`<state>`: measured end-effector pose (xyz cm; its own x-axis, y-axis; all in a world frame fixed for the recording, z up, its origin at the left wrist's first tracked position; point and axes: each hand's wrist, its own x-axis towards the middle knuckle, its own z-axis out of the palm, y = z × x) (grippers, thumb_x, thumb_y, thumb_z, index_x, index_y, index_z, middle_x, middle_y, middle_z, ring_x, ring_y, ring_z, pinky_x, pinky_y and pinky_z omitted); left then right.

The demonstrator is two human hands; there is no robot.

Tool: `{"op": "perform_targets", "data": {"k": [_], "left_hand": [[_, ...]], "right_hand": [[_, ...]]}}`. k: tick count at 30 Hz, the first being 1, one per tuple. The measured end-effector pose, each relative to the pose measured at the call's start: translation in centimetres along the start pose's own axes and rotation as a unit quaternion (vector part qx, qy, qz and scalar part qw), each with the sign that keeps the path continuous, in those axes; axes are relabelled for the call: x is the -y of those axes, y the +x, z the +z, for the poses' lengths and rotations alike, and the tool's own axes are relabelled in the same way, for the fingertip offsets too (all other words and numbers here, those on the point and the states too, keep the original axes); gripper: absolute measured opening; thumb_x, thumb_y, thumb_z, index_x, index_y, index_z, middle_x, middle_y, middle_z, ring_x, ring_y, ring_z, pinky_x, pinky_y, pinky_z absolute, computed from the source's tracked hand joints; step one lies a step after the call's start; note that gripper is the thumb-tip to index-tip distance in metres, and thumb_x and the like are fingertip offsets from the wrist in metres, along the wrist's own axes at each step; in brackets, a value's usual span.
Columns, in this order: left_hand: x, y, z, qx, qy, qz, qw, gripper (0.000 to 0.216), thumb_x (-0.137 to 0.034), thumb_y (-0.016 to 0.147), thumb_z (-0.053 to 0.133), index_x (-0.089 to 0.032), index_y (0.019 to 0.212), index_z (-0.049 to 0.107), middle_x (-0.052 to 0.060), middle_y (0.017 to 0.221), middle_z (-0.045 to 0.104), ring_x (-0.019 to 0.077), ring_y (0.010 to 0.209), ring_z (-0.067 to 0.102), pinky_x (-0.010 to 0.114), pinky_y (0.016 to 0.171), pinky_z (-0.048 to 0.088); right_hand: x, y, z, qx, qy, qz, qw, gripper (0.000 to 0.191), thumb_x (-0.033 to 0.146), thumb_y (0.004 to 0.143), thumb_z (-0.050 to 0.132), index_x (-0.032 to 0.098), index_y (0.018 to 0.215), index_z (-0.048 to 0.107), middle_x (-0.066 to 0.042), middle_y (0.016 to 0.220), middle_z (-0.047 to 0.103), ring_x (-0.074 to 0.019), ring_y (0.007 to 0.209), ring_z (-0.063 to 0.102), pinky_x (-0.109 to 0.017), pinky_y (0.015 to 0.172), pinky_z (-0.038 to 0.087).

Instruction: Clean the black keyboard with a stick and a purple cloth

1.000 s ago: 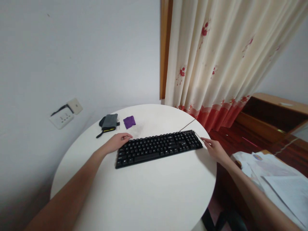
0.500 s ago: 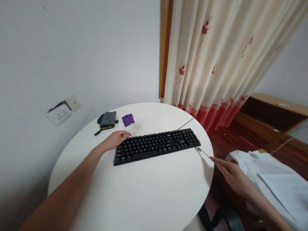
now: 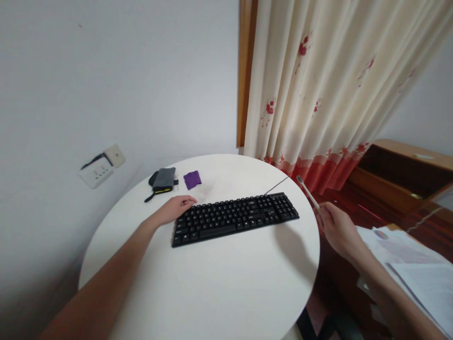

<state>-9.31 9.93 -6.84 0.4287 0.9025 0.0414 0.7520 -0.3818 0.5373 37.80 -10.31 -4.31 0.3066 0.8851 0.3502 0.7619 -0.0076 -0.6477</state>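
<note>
A black keyboard (image 3: 235, 219) lies on the round white table (image 3: 219, 288), its cable leaving from the back toward the right edge. My left hand (image 3: 176, 208) is at the keyboard's back left corner, its curled fingers holding that corner. Off the table's right side, my right hand (image 3: 338, 227) is closed around the handle of a toothbrush (image 3: 309, 193). The brush head points up and away, raised above the table's right edge and apart from the keyboard. A shadow falls on the table below it.
A grey pouch (image 3: 164, 178) and a folded purple cloth (image 3: 192, 180) lie at the back left of the table. A wall socket (image 3: 96, 172) is at the left. Papers (image 3: 406, 255) are stacked at the right, and a curtain (image 3: 300, 94) hangs behind.
My right hand has lifted the toothbrush from beside the keyboard's right end and tipped its head upward. The left hand stays at the keyboard corner. The view has shifted slightly.
</note>
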Motion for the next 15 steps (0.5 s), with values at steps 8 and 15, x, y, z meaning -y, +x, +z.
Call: {"op": "perform_targets", "data": {"k": [8, 15], "left_hand": [[-0.1, -0.2, 0.0, 0.000, -0.019, -0.007, 1.000, 0.047, -0.052, 0.084, 0.046, -0.018, 0.105, 0.071, 0.008, 0.108, 0.071, 0.0263, 0.097, 0.063, 0.035, 0.091, 0.046], [0.3, -0.3, 0.0, 0.004, -0.017, -0.011, 1.000, 0.043, -0.049, 0.087, 0.045, -0.019, 0.105, 0.069, 0.007, 0.105, 0.071, 0.0240, 0.091, 0.064, 0.032, 0.085, 0.047]], "right_hand": [[2.8, 14.1, 5.7, -0.039, 0.000, -0.040, 0.998, 0.034, 0.040, 0.089, 0.047, 0.011, 0.086, 0.066, -0.007, 0.068, 0.063, -0.0157, 0.061, 0.054, -0.025, 0.056, 0.039], [4.4, 24.9, 11.9, 0.003, -0.066, 0.030, 0.997, 0.030, 0.026, 0.088, 0.052, 0.008, 0.095, 0.074, -0.011, 0.079, 0.070, -0.0187, 0.073, 0.063, -0.025, 0.063, 0.044]]}}
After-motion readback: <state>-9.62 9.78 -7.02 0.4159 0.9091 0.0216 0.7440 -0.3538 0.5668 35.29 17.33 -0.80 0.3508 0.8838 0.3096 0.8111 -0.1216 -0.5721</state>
